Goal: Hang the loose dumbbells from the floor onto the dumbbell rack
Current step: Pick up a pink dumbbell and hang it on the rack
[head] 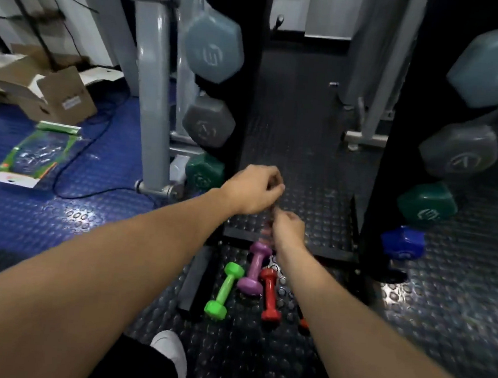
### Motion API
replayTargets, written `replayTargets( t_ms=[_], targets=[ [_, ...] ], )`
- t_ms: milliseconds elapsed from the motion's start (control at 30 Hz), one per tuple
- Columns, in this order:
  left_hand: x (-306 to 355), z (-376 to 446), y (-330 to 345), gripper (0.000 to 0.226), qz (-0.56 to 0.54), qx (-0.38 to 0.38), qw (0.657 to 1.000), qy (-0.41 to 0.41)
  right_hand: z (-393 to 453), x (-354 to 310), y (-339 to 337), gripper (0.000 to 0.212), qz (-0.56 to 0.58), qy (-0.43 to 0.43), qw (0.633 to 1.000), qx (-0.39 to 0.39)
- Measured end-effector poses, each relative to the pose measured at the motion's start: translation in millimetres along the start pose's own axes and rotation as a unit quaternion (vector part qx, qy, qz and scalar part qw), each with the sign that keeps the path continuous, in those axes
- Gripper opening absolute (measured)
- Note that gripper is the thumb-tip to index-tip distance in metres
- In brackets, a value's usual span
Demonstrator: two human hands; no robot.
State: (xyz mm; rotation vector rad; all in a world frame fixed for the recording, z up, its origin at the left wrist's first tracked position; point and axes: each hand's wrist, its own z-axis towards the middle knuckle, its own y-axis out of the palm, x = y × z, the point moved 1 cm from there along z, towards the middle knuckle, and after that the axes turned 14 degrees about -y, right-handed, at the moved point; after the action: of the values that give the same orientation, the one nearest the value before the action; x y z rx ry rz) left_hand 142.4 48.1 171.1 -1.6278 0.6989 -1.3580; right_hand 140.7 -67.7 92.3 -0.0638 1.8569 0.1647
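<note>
Three loose dumbbells lie on the studded black floor in front of the rack: a green dumbbell (222, 291), a purple dumbbell (255, 269) and a red dumbbell (269, 298). An orange tip (304, 323) shows from under my right forearm. The black dumbbell rack (378, 169) holds light blue, grey, green and blue dumbbells, whose ends stick out past its two uprights. My left hand (253, 189) and my right hand (288, 228) meet low between the uprights. Both are closed on a thin dark object (273, 213) too blurred to identify.
A grey machine frame (156, 101) stands just left of the rack. Cardboard boxes (41, 89), a green package (36, 154) and a black cable (97, 135) lie on the blue floor at left. My white shoe (169, 352) is at the bottom centre.
</note>
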Motion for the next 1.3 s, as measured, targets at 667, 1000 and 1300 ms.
replayTargets(
  t_ms=[667, 1000, 1300],
  targets=[
    [-137, 71, 243, 0.060, 0.129, -0.276, 0.934, -0.186, 30, 247, 6, 0.045, 0.117, 0.285, 0.949, 0.061],
    [-147, 68, 269, 0.052, 0.031, -0.214, 0.949, -0.231, 40, 260, 5, 0.027, 0.177, 0.272, 0.943, 0.070],
    [-137, 48, 258, 0.045, -0.085, -0.146, 0.947, -0.274, 39, 241, -14, 0.029, 0.150, 0.257, 0.954, 0.035]
  ],
)
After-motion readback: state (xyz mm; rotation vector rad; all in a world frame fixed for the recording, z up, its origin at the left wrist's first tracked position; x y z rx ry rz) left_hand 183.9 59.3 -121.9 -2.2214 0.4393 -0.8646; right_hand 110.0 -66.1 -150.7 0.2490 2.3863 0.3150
